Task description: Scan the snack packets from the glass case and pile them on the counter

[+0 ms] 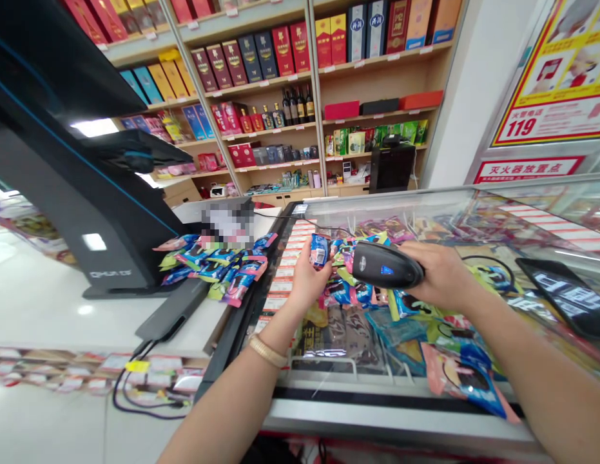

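My left hand (pixel 305 276) holds up a small blue snack packet (pixel 319 249) over the glass counter (pixel 377 399). My right hand (pixel 437 274) grips a black handheld barcode scanner (pixel 384 265), its head pointing left at the packet, a few centimetres from it. A gold bracelet sits on my left wrist. Under and between my hands lie several more colourful snack packets (pixel 358 293) on the glass.
A pile of blue, pink and green packets (pixel 217 265) lies left of my hands beside a black checkout terminal (pixel 87 193). A black phone (pixel 568 296) rests on the glass at right. Shelves of boxed goods and bottles (pixel 280 96) fill the back wall. Cables (pixel 145 386) hang below the counter.
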`<control>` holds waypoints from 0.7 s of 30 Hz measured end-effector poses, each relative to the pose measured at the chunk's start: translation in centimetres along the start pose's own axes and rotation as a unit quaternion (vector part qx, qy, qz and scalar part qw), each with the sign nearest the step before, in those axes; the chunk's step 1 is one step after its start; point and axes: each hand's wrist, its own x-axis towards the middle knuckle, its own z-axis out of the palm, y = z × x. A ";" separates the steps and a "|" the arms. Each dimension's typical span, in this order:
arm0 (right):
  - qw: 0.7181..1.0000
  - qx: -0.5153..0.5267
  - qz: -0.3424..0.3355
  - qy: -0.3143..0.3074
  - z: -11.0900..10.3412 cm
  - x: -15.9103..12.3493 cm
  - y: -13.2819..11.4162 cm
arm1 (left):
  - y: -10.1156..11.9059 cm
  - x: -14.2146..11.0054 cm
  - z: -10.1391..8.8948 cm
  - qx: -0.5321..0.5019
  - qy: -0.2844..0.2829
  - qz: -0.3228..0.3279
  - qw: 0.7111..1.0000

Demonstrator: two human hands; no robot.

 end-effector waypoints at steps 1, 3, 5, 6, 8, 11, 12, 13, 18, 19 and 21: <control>1.000 0.001 0.000 0.002 0.1 0.0 0.1 | 0.0 0.0 0.0 -0.001 -0.001 0.001 1.000; 1.000 0.001 0.000 0.018 0.2 -0.2 0.3 | -0.2 -0.1 0.0 -0.003 -0.002 0.009 1.000; 0.999 -0.006 0.004 0.052 0.4 -0.4 0.9 | -0.5 -0.1 -0.1 -0.006 0.002 0.015 1.000; 0.997 -0.012 0.007 0.073 0.4 -0.5 1.2 | -0.7 -0.1 -0.1 -0.006 0.007 0.019 1.000; 0.994 -0.027 0.017 0.107 0.4 -0.7 1.9 | -1.3 0.0 0.0 0.000 0.016 0.033 0.999; 0.990 -0.045 0.044 0.124 0.3 -1.0 2.7 | -2.5 0.2 0.4 0.024 -0.001 0.057 0.998; 0.990 -0.049 0.053 0.124 0.2 -1.0 2.8 | -2.9 0.2 0.6 0.033 -0.019 0.061 0.997; 0.989 -0.053 0.059 0.125 0.2 -1.1 2.9 | -3.2 0.2 0.8 0.042 -0.041 0.065 0.996; 0.987 -0.077 0.030 0.139 0.1 -1.1 3.0 | -3.0 -0.3 0.7 0.097 -0.125 0.119 0.980; 0.986 -0.085 0.017 0.144 0.2 -1.2 3.1 | -2.6 -0.5 0.4 0.114 -0.130 0.129 0.976; 0.983 -0.102 -0.010 0.154 0.4 -1.2 3.3 | -1.7 -0.8 -0.3 0.158 -0.129 0.142 0.969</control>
